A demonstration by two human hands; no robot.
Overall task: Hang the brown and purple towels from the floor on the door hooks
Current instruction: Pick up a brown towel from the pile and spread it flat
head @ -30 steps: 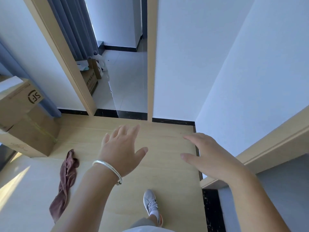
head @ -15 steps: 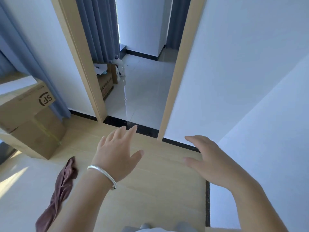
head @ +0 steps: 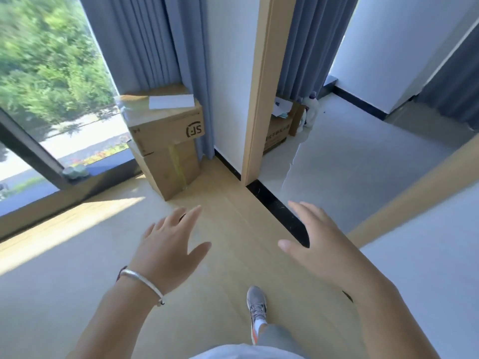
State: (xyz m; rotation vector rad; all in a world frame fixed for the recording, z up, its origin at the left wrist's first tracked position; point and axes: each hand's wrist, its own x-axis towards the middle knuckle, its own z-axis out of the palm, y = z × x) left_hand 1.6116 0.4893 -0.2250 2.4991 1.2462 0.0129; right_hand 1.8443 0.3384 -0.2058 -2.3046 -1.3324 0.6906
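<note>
Both empty, fingers spread, left hand (head: 169,251) and right hand (head: 320,244) raised over pale wood-plank floor (head: 77,281), likely balance while walking; brown and purple towels mostly hidden, only dark sliver under left wrist.

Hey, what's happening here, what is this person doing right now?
A person is standing on a wood floor, seen from their own head camera. Both the left hand and the right hand are held out open in front of them, holding nothing. A little dark red cloth peeks out by the left wrist and fingers, probably a towel on the floor, mostly hidden. Ahead are stacked cardboard boxes by the window and an open doorway. No door hooks are in view.
</note>
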